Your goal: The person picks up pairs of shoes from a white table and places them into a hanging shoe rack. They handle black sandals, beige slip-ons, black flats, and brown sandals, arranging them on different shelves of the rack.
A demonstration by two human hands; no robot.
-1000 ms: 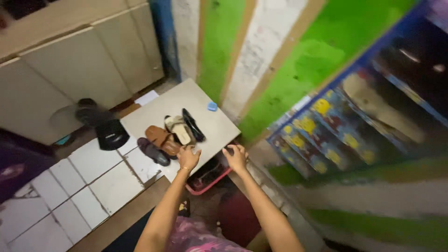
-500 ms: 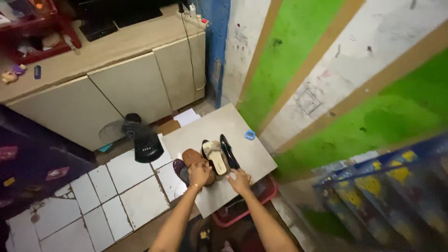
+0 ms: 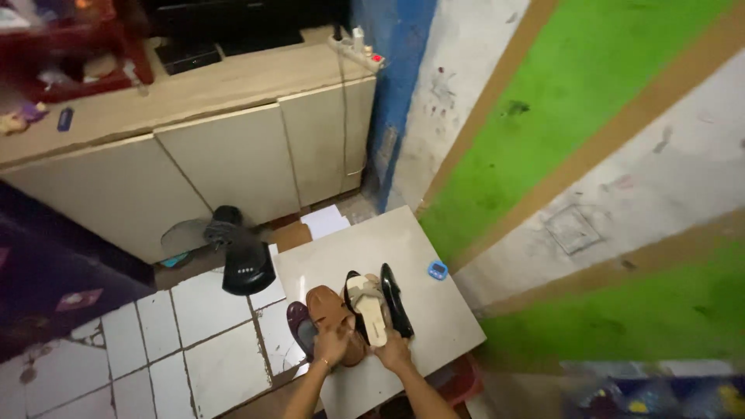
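Several shoes lie in a row on a low beige table (image 3: 434, 306): a dark purple shoe (image 3: 299, 326) at the left edge, a brown sandal (image 3: 326, 304), a cream sandal (image 3: 367, 304) and a black flat shoe (image 3: 396, 299). My left hand (image 3: 334, 343) rests on the near end of the brown sandal, fingers curled over it. My right hand (image 3: 393, 351) touches the near end of the cream sandal. A small blue object (image 3: 437, 270) sits on the table near the wall.
A black floor fan (image 3: 240, 256) lies on the white tiled floor (image 3: 194, 349) left of the table. Beige cabinets (image 3: 233, 155) stand behind. A green, white and tan wall (image 3: 582, 178) rises on the right. A red basket (image 3: 466, 380) shows under the table.
The view has tilted up and the table sits lower in frame. Both hands have moved from the table's near edge onto the shoes, left on the brown sandal, right on the cream one.
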